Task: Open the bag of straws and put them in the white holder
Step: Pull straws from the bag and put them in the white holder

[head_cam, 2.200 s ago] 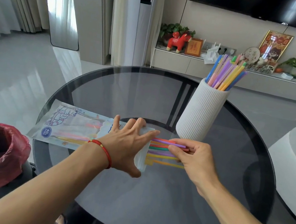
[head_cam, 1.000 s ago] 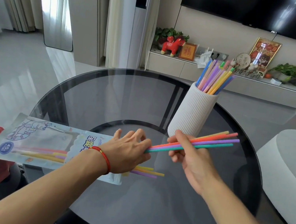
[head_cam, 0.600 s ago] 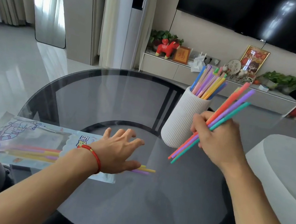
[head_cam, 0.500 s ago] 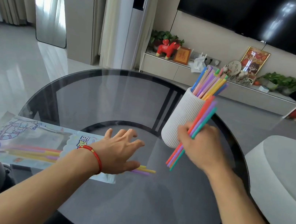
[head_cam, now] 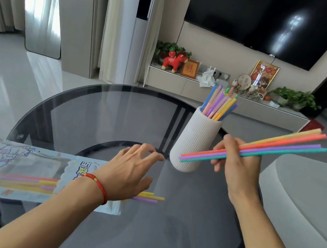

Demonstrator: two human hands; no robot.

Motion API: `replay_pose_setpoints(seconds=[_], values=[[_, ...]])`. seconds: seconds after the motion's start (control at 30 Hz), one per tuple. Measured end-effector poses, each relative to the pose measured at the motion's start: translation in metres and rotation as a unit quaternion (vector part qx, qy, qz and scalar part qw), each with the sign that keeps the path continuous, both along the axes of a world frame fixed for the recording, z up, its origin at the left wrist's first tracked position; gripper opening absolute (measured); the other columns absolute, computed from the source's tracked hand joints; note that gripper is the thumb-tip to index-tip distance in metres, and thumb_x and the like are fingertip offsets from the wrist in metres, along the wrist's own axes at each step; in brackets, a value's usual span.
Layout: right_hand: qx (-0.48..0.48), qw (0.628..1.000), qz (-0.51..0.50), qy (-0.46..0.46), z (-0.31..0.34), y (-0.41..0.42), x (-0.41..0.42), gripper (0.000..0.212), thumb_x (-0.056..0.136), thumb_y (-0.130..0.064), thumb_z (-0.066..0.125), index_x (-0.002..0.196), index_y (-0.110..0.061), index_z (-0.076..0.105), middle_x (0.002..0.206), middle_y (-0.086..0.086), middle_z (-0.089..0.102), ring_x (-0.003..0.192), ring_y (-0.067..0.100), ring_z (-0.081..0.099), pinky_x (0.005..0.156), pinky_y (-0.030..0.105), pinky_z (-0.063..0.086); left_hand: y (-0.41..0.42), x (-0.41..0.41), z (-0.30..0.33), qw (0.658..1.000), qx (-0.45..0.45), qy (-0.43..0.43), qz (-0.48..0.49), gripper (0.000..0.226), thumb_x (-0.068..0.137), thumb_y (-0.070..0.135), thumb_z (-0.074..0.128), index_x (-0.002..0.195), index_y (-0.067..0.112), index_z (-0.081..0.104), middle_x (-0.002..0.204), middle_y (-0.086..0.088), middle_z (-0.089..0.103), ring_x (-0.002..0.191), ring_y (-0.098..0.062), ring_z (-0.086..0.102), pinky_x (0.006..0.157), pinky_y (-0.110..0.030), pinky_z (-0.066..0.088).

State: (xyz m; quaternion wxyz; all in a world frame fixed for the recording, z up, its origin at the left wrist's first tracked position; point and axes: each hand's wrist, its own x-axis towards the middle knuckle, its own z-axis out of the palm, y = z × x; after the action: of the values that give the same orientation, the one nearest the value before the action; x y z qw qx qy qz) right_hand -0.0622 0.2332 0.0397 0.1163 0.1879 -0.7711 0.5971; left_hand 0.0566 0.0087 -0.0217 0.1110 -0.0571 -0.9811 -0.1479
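Living room, pale tiled floor, dark television on the far wall over a low cabinet of ornaments.

Glass table [head_cam: 95,118]: round, smoked top with a black rim; every item below is placed by reference to the white holder standing on it.

Pouf [head_cam: 304,200]: pale, rounded, right of the holder, off the table.

Bag of straws [head_cam: 24,169]: printed plastic, lying flat, well to the left of the holder and nearer the viewer, its open mouth turned toward the holder. Loose straws [head_cam: 147,197] in yellow and purple poke out of that mouth; more show through the plastic.

White holder [head_cam: 195,141]: ribbed cylinder, upright, already carrying a leaning cluster of stored straws [head_cam: 220,104].

Left hand [head_cam: 127,173]: held low over the bag's mouth, left of the holder; fingers straight and spread, gripping nothing. Whether the palm touches the bag cannot be told.

Right hand [head_cam: 236,166]: just right of the holder, fingers and thumb curled round a held bundle [head_cam: 260,148] of yellow, orange, purple and teal straws, lying nearly level, near ends crossing the holder's wall.

Risk, judged: the bundle must be tipped upright before entry. Fanned tips could catch the rim or the stored cluster and spill, or nudge the tall holder over.
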Motion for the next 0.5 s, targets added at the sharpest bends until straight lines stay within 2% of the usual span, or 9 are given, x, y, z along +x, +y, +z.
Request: replay_pose_setpoints(seconds=[0.1, 0.2, 0.3, 0.37, 0.43, 0.5], values=[[-0.133, 0.991, -0.029, 0.019, 0.030, 0.003, -0.010, 0.036, 0.105, -0.025, 0.057, 0.074, -0.008, 0.067, 0.057, 0.004, 0.067, 0.047, 0.022, 0.058, 0.049, 0.029, 0.050, 0.004, -0.001, 0.006, 0.998, 0.036, 0.059, -0.009, 0.047, 0.089, 0.029, 0.054, 0.134, 0.029, 0.039, 0.135, 0.003, 0.042, 0.115, -0.020, 0.044, 0.099, -0.035, 0.044], [-0.158, 0.984, -0.044, 0.066, 0.059, -0.001, -0.022, 0.034, 0.104, -0.025, 0.057, 0.079, -0.006, 0.065, 0.059, -0.001, 0.067, 0.047, 0.018, 0.060, 0.046, 0.027, 0.050, 0.003, 0.000, 0.007, 0.996, 0.050, 0.078, -0.004, 0.050, 0.089, 0.028, 0.053, 0.136, 0.034, 0.035, 0.136, 0.006, 0.040, 0.117, -0.017, 0.042, 0.099, -0.034, 0.044], [-0.092, 0.987, -0.068, 0.116, 0.079, -0.009, -0.035, 0.033, 0.104, -0.026, 0.057, 0.085, -0.001, 0.067, 0.063, 0.003, 0.067, 0.044, 0.012, 0.062, 0.044, 0.023, 0.050, 0.001, 0.001, 0.008, 0.995, 0.065, 0.081, -0.003, 0.057, 0.089, 0.026, 0.053, 0.141, 0.034, 0.030, 0.137, 0.007, 0.040, 0.117, -0.016, 0.043, 0.099, -0.036, 0.045], [-0.021, 0.988, -0.083, 0.131, 0.086, -0.017, -0.042, 0.031, 0.103, -0.025, 0.057, 0.081, -0.006, 0.068, 0.064, 0.007, 0.067, 0.043, 0.008, 0.063, 0.042, 0.022, 0.049, 0.001, 0.001, 0.009, 0.994, 0.073, 0.087, -0.007, 0.062, 0.088, 0.024, 0.053, 0.144, 0.032, 0.029, 0.137, 0.007, 0.042, 0.118, -0.017, 0.044, 0.099, -0.037, 0.046], [0.047, 0.983, -0.095, 0.149, 0.088, -0.027, -0.047, 0.032, 0.101, -0.025, 0.058, 0.073, -0.012, 0.067, 0.061, 0.007, 0.066, 0.046, 0.010, 0.064, 0.044, 0.025, 0.049, 0.001, 0.002, 0.010, 0.993, 0.076, 0.089, -0.011, 0.064, 0.088, 0.023, 0.052, 0.146, 0.031, 0.027, 0.137, 0.006, 0.043, 0.118, -0.017, 0.045, 0.099, -0.039, 0.046], [0.125, 0.972, -0.099, 0.174, 0.087, -0.036, -0.051, 0.036, 0.098, -0.026, 0.060, 0.069, -0.007, 0.068, 0.061, 0.013, 0.066, 0.053, 0.018, 0.063, 0.050, 0.033, 0.050, 0.002, 0.002, 0.010, 0.993, 0.072, 0.089, -0.013, 0.065, 0.088, 0.023, 0.051, 0.147, 0.031, 0.025, 0.137, 0.006, 0.042, 0.117, -0.018, 0.044, 0.099, -0.039, 0.046]])
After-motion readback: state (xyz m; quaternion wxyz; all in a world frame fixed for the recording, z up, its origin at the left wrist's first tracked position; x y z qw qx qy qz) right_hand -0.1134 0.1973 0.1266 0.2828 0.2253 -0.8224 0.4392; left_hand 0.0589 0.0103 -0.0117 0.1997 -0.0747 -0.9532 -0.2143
